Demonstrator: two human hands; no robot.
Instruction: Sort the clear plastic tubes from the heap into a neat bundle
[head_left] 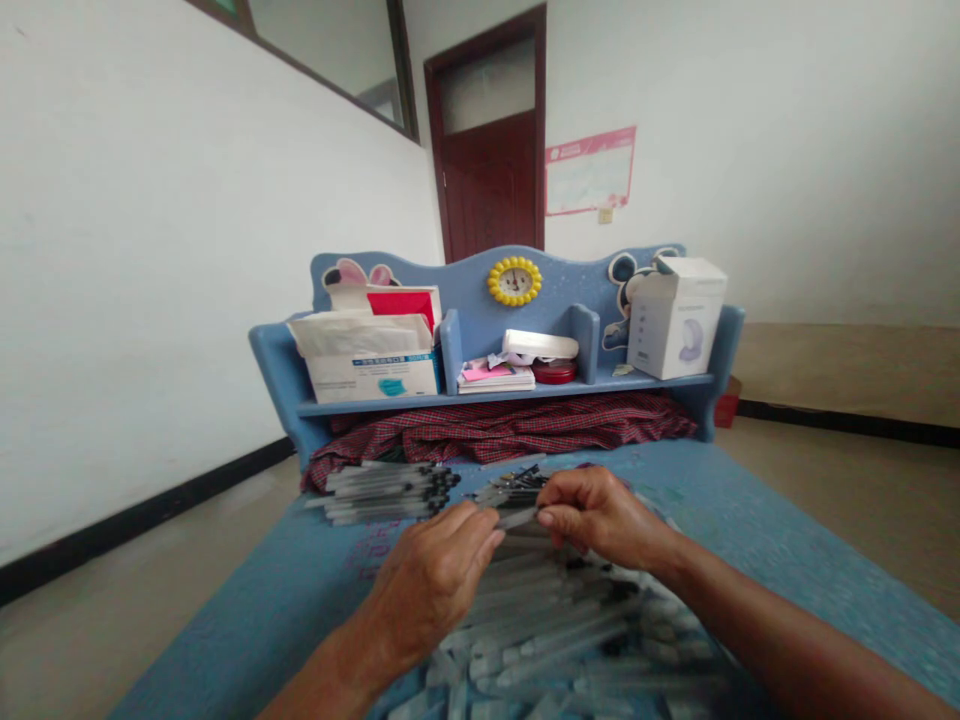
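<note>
Pale, translucent tubes (547,605) lie heaped below both hands (435,565) pinching one slender, grayish tube (517,518).

- Your left hand (439,565) and right hand (604,515) pinch a slim translucent tube (517,518) between them.
- Below and nearer you than both hands, a loose pile of similar tubes (525,610) covers part of the blue desk (795,540).
- Just beyond your left hand lies a dark-ended bundle (375,490).
- Farther past your right hand stands a white box (667,325).
</note>
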